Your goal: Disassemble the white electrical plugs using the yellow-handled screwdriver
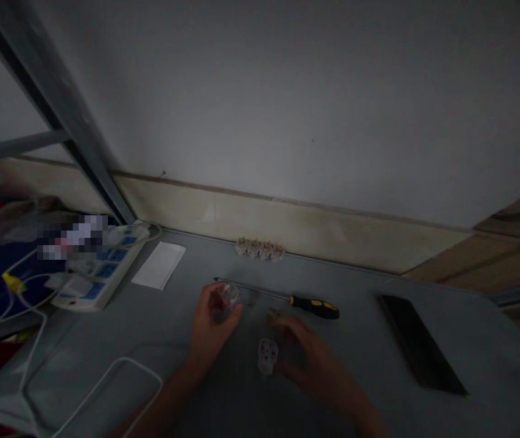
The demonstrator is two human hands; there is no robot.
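Note:
My left hand (214, 322) is closed on a small clear round plastic piece (230, 295), held between thumb and fingers. My right hand (305, 353) has its thumb and fingers apart. Beside its thumb is a whitish translucent plastic piece (267, 356) with small dark holes and reddish spots; whether they touch is hard to tell. Small brass-coloured bits (273, 312) show at the right fingertips, too blurred to name. Beyond both hands lies a screwdriver (315, 306) with a black and yellow handle, its shaft pointing left.
Against the wall stands a row of several clear plastic pieces with metal parts (260, 249). A white paper (159, 265) and a power strip (105, 271) with plugs and white cables (125, 360) lie left. A dark phone-like slab (419, 344) rests on the grey table (355, 377) at right.

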